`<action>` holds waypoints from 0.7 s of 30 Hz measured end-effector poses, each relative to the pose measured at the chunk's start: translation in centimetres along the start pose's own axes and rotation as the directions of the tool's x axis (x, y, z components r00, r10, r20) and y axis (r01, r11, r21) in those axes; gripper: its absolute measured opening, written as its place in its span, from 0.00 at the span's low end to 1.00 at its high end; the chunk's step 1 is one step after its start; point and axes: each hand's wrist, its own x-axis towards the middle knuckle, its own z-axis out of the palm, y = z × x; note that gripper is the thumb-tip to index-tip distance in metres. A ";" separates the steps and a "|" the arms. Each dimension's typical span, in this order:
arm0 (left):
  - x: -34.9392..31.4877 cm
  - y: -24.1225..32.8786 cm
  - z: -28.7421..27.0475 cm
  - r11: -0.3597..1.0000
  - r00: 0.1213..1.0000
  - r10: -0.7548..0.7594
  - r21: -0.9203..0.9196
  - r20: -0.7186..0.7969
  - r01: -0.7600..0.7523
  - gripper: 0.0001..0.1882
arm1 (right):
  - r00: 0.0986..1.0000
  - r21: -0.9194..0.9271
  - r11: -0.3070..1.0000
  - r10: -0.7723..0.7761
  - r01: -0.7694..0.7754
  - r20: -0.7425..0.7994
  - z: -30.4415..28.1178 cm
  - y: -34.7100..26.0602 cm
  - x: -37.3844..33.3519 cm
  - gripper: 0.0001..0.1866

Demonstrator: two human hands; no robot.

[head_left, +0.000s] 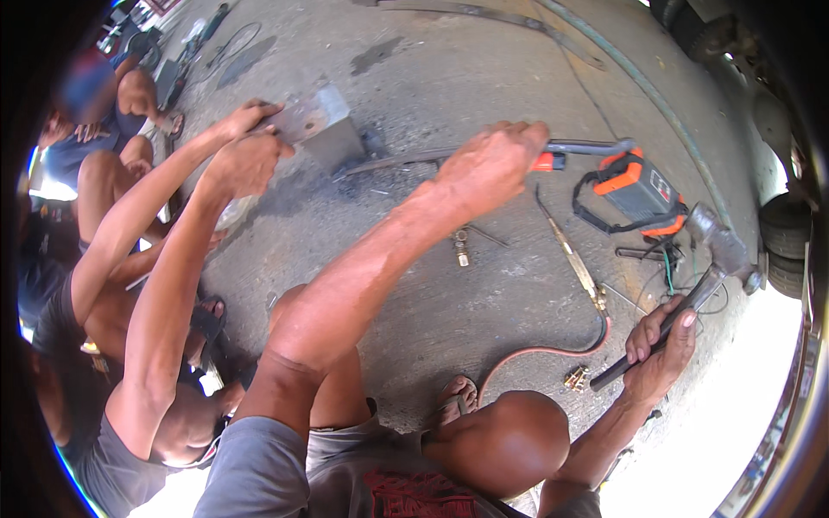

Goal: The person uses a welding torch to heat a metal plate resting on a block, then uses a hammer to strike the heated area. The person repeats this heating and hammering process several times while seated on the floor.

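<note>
My left hand (496, 160) is closed around a long dark metal bar (587, 147), which passes through the fist and has a knob-like right end. Its left end reaches down beside a grey metal box-shaped piece (332, 142) with a hole in its top plate. My right hand (665, 341) grips the handle of a hammer (721, 246), its heavy head raised up and to the right. At the left, a co-worker's two hands (246, 147) steady the metal piece. An orange-and-black part (550, 161) shows just under my left fist; whether I hold it I cannot tell.
A gas torch (570, 255) with a red hose (527, 350) lies on the concrete floor. Beyond it stands an orange-and-grey machine (643, 194) with a strap. Brass fittings (576, 377) lie near my foot. Another person sits at far left; tyres (784, 242) stand at right.
</note>
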 end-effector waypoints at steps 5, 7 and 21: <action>0.3 0.6 -0.3 0.999 0.999 -0.034 0.043 0.013 0.033 0.17 | 0.914 0.234 0.885 -0.375 0.403 -0.155 0.6 -5.5 2.9 0.26; 0.5 1.3 -0.2 0.998 0.998 -0.049 0.046 0.041 0.047 0.18 | 0.841 0.277 0.800 -0.463 0.532 -0.278 1.3 -5.8 3.7 0.21; -2.5 -0.8 0.3 0.990 0.994 0.100 0.096 0.047 -0.104 0.15 | 0.995 -0.094 0.991 0.097 -0.097 0.001 -0.1 -3.6 0.5 0.24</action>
